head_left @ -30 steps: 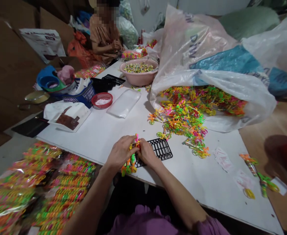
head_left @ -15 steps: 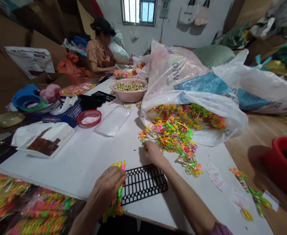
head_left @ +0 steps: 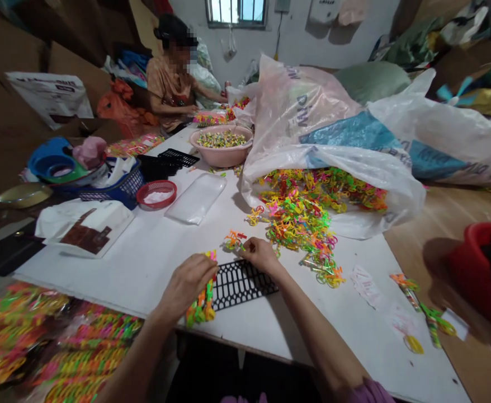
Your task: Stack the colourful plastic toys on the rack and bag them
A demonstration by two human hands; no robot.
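Right hand (head_left: 260, 254): thumb and fingertips pinching the near-right end of one small orange-and-red toy (head_left: 234, 240), just off the counter or touching it, can't tell which. Toy sits just beyond the far edge of the black rack (head_left: 245, 285); long axis about left-right, free end pointing left, away from the fingers. Rack lies flat on the counter (head_left: 145, 257) near the front edge, long axis left-right, right end angled slightly farther from the person; its slots run fore-aft. Row of loaded toys (head_left: 203, 308) covers the left end of the rack, row running fore-aft across the long axis. Left hand (head_left: 189, 280) lies over that row, fingers together and curled over it; thumb hidden, can't tell if that grip pinches anything. Loose toy pile (head_left: 300, 224) is right of the right hand, spilling from the open white bag (head_left: 354, 221). Clear sleeve (head_left: 197, 198) lies flat beyond the left hand.
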